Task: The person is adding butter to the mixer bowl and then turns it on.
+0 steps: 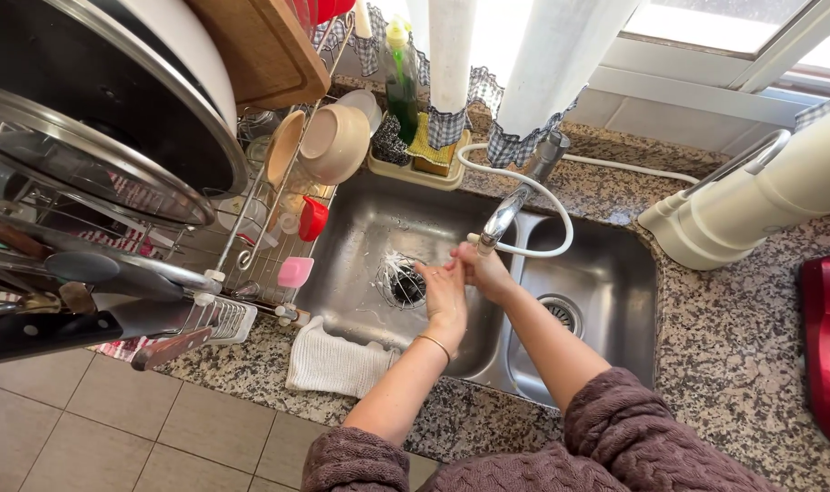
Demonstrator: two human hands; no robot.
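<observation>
At the centre of the frame both hands meet over the left basin of the steel sink [360,228], right under the faucet [511,211]. The left hand [445,293] lies flat with its fingers stretched out and loose, holding nothing. The right hand [484,271] presses against it, fingers curled lightly over the left fingertips; whether anything small sits between the palms cannot be told, since the hands cover each other. A thin bracelet [435,343] circles the left wrist. Any water falling from the spout is too faint to make out.

Just left of the hands, the drain [400,281] is dark, with pale streaks around it. A white cloth [331,363] hangs over the sink's front edge onto the speckled tabletop [734,337].

In the upper left, a dish rack [251,246] holds beige bowls [328,141], a large pan [114,118] cut off by the frame, and utensils too blurred to sort out. A green bottle [401,87] and a sponge [430,146] stand behind the sink, half hidden by the curtain [533,82]. At the right, a cream-coloured appliance [752,205] and a red one [829,346] both run off the edge.
</observation>
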